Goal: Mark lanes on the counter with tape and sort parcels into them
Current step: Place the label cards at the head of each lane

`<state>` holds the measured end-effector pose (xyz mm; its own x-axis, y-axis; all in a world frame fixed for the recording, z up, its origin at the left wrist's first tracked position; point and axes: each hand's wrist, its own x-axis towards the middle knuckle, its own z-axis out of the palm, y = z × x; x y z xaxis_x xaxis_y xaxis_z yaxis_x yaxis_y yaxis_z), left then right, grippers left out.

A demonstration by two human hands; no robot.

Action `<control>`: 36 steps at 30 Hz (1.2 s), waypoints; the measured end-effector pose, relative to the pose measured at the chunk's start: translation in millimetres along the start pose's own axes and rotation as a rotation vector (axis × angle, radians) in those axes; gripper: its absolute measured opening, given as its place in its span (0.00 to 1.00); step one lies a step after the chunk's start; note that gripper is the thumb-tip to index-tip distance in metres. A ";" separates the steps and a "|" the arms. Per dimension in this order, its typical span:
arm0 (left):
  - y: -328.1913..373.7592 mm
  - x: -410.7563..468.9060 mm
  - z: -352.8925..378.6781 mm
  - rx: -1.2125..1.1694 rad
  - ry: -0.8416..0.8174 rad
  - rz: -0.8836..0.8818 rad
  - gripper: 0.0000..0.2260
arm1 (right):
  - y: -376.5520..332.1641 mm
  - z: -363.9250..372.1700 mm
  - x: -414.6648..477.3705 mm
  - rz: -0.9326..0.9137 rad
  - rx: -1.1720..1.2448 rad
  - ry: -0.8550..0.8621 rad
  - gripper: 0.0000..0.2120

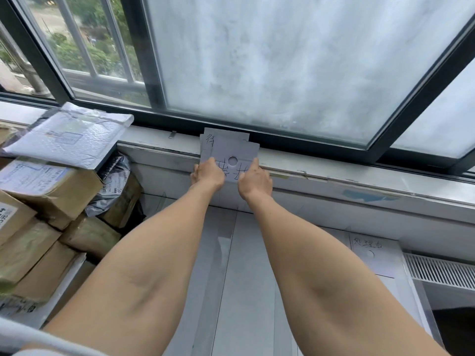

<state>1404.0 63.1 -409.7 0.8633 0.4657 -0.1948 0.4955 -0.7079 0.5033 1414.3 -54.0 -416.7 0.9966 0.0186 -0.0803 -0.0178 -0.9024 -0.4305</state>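
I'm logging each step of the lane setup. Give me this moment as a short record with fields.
hands: left hand and right hand both hold the label cards
label cards: grey, handwritten, front one has a round hole, held at the window ledge
parcels: stacked at left, bubble mailer on top
counter: one loose card lies at right

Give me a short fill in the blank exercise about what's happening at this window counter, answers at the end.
1. Both the left hand and the right hand hold grey cards against the ledge under the ____.
2. The front card has a round ____ cut in it.
3. The parcels are piled at the ____ end of the counter.
Missing words: window; hole; left.
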 end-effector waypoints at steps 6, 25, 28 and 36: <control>2.3 8.3 -1.5 -0.306 -0.005 -0.128 0.22 | 1.1 -1.2 3.4 0.105 0.229 0.041 0.31; 11.1 32.6 10.4 -0.181 0.105 0.037 0.19 | -3.7 -4.4 35.2 0.294 0.650 0.122 0.21; 9.1 36.8 8.4 -0.127 0.103 0.061 0.19 | -4.8 -4.7 38.6 0.404 0.748 0.113 0.12; 5.0 43.3 7.8 0.056 0.073 0.145 0.18 | 16.3 -25.7 41.3 0.522 0.998 0.327 0.11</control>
<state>1444.6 75.6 -422.2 0.9177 0.3926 -0.0606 0.3727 -0.7981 0.4735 1457.2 -79.1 -403.9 0.8205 -0.4967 -0.2830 -0.3405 -0.0270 -0.9398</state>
